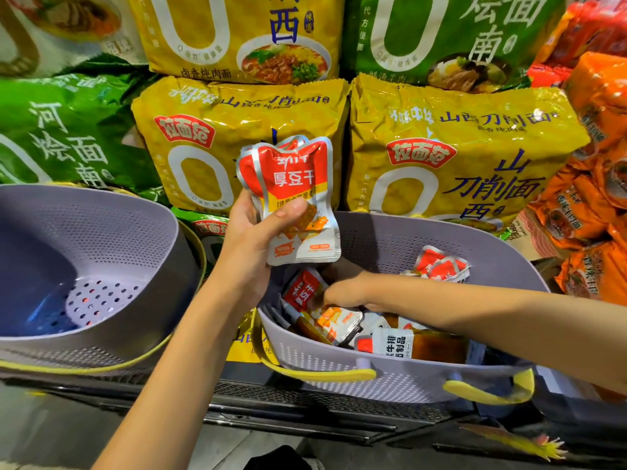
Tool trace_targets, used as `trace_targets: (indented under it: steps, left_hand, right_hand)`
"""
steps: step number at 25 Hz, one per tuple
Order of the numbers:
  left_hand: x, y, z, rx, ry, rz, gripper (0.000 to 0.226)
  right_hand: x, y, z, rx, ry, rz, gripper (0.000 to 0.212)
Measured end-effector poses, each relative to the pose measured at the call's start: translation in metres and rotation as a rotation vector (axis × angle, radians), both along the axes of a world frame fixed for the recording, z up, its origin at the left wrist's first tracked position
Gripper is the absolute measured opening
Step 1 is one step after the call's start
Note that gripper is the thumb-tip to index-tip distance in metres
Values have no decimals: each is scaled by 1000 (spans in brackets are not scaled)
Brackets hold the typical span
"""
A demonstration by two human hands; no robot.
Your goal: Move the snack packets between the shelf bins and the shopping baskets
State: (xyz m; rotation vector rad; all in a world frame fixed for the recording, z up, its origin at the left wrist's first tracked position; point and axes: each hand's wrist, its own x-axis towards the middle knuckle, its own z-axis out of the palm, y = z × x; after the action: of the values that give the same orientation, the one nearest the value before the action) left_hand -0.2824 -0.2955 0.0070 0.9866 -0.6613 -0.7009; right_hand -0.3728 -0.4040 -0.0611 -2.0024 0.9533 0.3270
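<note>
Snack packets (292,198) are held in the grip of the left hand (249,240) above a basket (407,381); the right hand (342,293) is lowered inside it, its grip not discernible.

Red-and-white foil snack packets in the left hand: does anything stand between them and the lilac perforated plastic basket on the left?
Nothing visible does. The left hand holds the red-and-white foil snack packets up, right of the lilac perforated plastic basket, whose top is open.

Left hand (252,242) raised, thumb clamped on packets (294,174); right hand (342,291) low, outstretched.
</note>
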Motion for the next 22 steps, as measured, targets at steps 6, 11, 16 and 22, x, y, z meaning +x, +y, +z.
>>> trace_targets:
  steps: [6, 11, 16, 22]
  left_hand:
    - [-1, -1, -1, 3, -16, 8, 39]
    - [-1, 0, 1, 3, -36, 5, 53]
    - [-1, 3, 1, 14, -48, -15, 51]
    - [-2, 3, 3, 30, -37, -5, 37]
  right_hand:
    - [-2, 15, 12, -17, 160, 130, 29]
    - [-18, 2, 28, 129, -46, -22, 20]
    - [-32, -24, 39, 187, -293, -180, 36]
    - [-69, -27, 80, 532, -548, -282, 12]
